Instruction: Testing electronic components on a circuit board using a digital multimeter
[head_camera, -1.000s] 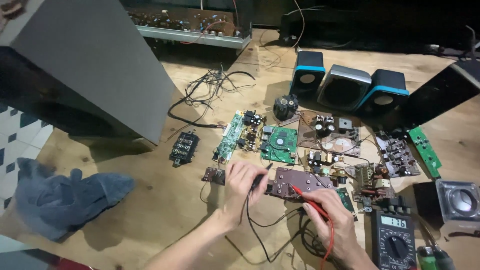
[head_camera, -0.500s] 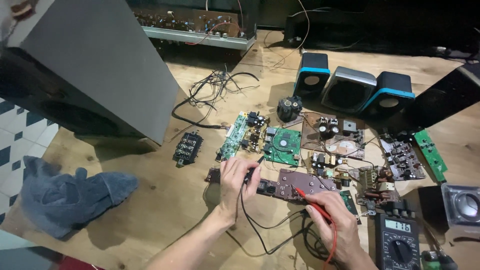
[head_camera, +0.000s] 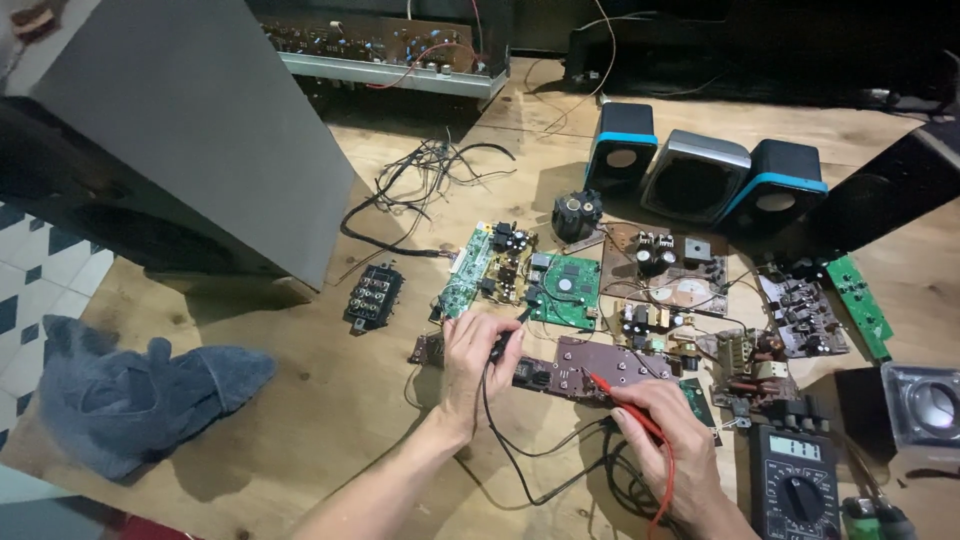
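My left hand (head_camera: 472, 362) grips a black test probe (head_camera: 503, 345), its tip pointing at the left part of a long brown circuit board (head_camera: 590, 368) on the wooden bench. My right hand (head_camera: 668, 452) holds a red test probe (head_camera: 612, 390) whose tip touches the middle of that same board. Black and red leads (head_camera: 530, 470) loop between my hands toward a black multimeter (head_camera: 795, 482) at the lower right.
Several more circuit boards (head_camera: 568, 285) lie behind, with a green strip board (head_camera: 858, 300) at right. Three blue and grey speakers (head_camera: 695, 178) stand at the back. A large grey speaker cabinet (head_camera: 190, 130) fills the left, a grey cloth (head_camera: 130, 390) lies near the front edge.
My left hand with the black probe has shifted slightly left along the board. The red probe stays on the board. The view has drifted a little.
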